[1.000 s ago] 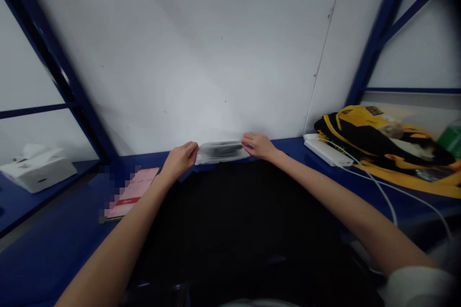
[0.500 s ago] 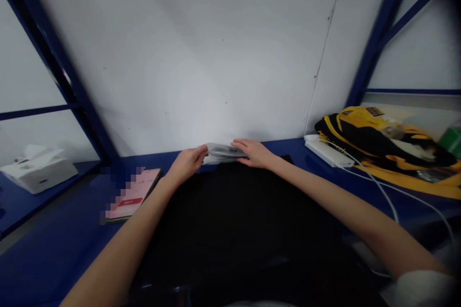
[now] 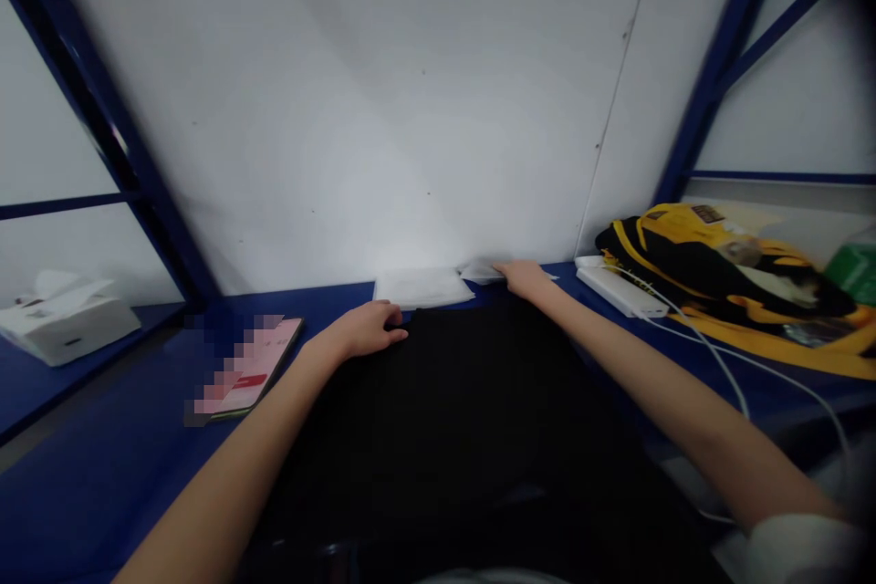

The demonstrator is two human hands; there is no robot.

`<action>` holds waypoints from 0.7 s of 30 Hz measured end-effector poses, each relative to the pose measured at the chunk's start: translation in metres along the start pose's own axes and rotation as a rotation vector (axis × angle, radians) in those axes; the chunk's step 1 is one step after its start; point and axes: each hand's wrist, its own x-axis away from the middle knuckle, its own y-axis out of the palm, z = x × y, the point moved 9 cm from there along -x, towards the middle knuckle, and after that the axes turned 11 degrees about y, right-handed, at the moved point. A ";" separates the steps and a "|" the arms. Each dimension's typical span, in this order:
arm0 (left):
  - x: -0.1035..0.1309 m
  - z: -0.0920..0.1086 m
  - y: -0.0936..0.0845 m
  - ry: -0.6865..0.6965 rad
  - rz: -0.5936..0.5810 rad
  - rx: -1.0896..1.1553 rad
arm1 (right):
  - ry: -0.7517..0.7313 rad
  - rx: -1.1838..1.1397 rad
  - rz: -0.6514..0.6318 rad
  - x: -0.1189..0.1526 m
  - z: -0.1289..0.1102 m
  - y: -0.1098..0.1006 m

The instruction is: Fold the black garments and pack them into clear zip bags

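Observation:
Black cloth (image 3: 465, 420), perhaps a garment, lies spread in front of me. My left hand (image 3: 370, 328) rests by its far left corner, thumb and fingers apart and nothing visible between them. Beyond the cloth's far edge sits a flat stack of white, thin plastic-looking bags (image 3: 417, 286). To the right of that stack, my right hand (image 3: 524, 278) has its fingers closed at a crumpled, translucent plastic bag (image 3: 481, 270) lying low against the wall. Its fingertips are partly hidden.
On the left are a pink-screened phone (image 3: 256, 374) and a tissue box (image 3: 75, 324). At right a white power bank (image 3: 620, 289) trails white cables (image 3: 725, 374) beside a black and yellow bag (image 3: 718, 265). A white wall (image 3: 411, 109) closes off the back.
My right hand has moved right, taking a translucent bag off the white stack. My left hand has let go of that bag and come down to the cloth's corner.

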 end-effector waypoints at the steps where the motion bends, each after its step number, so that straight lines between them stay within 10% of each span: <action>1: 0.001 -0.001 0.002 0.000 -0.020 0.020 | 0.034 0.006 -0.021 -0.001 0.010 0.004; 12: 0.001 -0.014 0.012 -0.120 -0.043 -0.012 | 0.109 -0.047 -0.268 -0.010 0.047 0.007; 21: 0.003 -0.018 0.008 -0.165 -0.068 0.014 | -0.061 -0.270 -0.573 0.033 0.042 0.009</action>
